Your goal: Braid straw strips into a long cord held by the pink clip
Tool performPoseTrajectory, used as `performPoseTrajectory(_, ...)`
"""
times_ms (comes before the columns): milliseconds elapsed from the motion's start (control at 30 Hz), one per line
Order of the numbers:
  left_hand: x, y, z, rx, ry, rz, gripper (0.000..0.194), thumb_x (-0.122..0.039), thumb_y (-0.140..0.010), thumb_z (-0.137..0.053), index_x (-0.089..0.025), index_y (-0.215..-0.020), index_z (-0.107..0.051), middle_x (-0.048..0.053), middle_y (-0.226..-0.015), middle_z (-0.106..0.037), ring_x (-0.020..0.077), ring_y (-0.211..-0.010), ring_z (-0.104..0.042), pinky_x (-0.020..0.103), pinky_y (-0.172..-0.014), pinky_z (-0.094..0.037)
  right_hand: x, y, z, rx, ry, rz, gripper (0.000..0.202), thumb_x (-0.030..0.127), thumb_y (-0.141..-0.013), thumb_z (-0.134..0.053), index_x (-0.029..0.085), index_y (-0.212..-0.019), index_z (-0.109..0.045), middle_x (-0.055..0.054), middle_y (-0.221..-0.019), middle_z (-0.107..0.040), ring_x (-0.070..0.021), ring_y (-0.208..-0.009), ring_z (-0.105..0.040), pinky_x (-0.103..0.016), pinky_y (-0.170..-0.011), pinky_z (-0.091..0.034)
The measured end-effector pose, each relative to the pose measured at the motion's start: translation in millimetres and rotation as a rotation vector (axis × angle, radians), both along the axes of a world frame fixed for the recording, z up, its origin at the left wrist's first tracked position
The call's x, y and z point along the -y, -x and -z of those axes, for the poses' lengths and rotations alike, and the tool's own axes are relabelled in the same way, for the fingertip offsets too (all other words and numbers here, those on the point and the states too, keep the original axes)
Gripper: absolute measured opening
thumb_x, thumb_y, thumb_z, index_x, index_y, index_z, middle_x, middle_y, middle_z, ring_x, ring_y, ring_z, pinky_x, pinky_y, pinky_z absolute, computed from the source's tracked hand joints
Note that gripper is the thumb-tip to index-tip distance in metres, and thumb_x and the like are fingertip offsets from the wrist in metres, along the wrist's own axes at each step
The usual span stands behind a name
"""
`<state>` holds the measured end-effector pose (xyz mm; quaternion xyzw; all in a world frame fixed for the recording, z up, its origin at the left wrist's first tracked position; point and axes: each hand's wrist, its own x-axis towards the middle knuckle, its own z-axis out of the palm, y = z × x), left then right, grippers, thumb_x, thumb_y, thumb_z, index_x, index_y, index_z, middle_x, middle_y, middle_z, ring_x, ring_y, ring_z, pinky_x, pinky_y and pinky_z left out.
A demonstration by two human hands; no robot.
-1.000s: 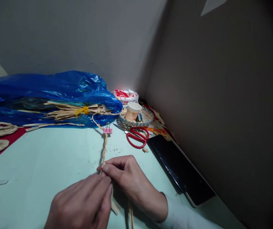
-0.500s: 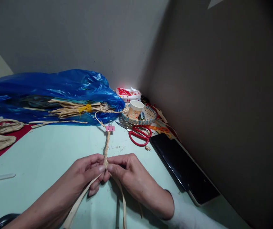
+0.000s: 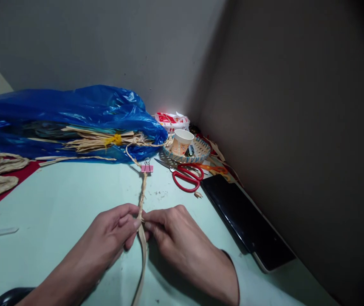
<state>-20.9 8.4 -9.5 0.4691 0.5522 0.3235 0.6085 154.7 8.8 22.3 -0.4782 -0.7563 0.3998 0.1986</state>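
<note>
A pale straw braid runs down toward me from a pink binder clip at the table's far side. My left hand pinches the lower end of the braid between thumb and fingers. From the right, my right hand is closed at the same spot, its thumb and forefinger gripping a strand of the straw. One flat loose strand hangs from between the hands toward the near edge. The fingertips partly hide where the strands cross.
Behind lie a blue plastic bag and a straw bundle tied in yellow. Red-handled scissors, a paper cup in a woven basket, and a black tablet-like device are to the right. Woven straw pieces lie left.
Two loose strands hung apart before; now one hangs down the middle. My right hand has turned and drawn slightly right, pinching at the braid's end. My view shifted slightly.
</note>
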Motion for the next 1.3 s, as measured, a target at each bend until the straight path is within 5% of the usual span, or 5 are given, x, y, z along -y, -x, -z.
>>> performPoseTrajectory(233, 2.6, -0.6, -4.4, -0.076, -0.053, -0.034, 0.019, -0.037, -0.073, -0.074, -0.019, -0.072, -0.067, -0.001, -0.057, -0.066, 0.0164, -0.061, -0.058, 0.025, -0.062, -0.042, 16.8, 4.7, -8.1, 0.195, -0.074, 0.088, 0.023, 0.028, -0.093, -0.047, 0.021, -0.074, -0.057, -0.003, -0.067, -0.060, -0.0141, -0.059, -0.046, -0.026, -0.050, -0.024)
performPoseTrajectory(667, 11.0, 1.9, -3.4, 0.204, 0.088, -0.154, 0.032, -0.042, -0.063, -0.086, -0.018, -0.078, -0.071, 0.002, -0.069, -0.070, 0.0158, -0.066, -0.065, 0.023, -0.058, -0.050, 17.0, 10.9, 14.7, 0.320, -0.509, -0.365, 0.023, 0.022, -0.083, -0.055, 0.011, -0.100, -0.065, -0.011, -0.087, -0.071, -0.0201, -0.063, -0.058, -0.033, -0.050, -0.027)
performPoseTrajectory(867, 9.0, 6.0, -6.1, 0.190, 0.051, -0.108, 0.029, -0.037, -0.068, -0.084, -0.018, -0.085, -0.071, 0.004, -0.071, -0.072, 0.0182, -0.068, -0.066, 0.025, -0.058, -0.050, 4.3, 1.6, 0.8, -0.113, -0.192, 0.147, 0.021, 0.027, -0.097, -0.050, 0.018, -0.088, -0.066, -0.004, -0.084, -0.069, -0.0166, -0.078, -0.059, -0.029, -0.072, -0.040)
performPoseTrajectory(1067, 11.2, 1.4, -3.7, 0.355, 0.072, -0.046, 0.031, -0.036, -0.069, -0.084, -0.019, -0.088, -0.066, 0.001, -0.071, -0.069, 0.0161, -0.063, -0.066, 0.028, -0.064, -0.053, -6.1, 5.8, 15.6, -0.422, 0.289, -0.063, 0.021, 0.030, -0.098, -0.047, 0.017, -0.086, -0.058, 0.000, -0.074, -0.061, -0.0123, -0.066, -0.056, -0.024, -0.066, -0.043)
performPoseTrajectory(1300, 15.6, 2.7, 1.4, 0.182, 0.005, -0.042, 0.039, -0.044, -0.080, -0.074, -0.023, -0.103, -0.051, -0.002, -0.073, -0.069, 0.0068, -0.049, -0.048, 0.017, -0.046, -0.029, -6.7, 6.3, 10.8, -0.273, 0.123, -0.004, 0.030, 0.024, -0.096, -0.050, 0.016, -0.068, -0.058, 0.001, -0.069, -0.061, -0.0103, -0.065, -0.050, -0.023, -0.064, -0.036)
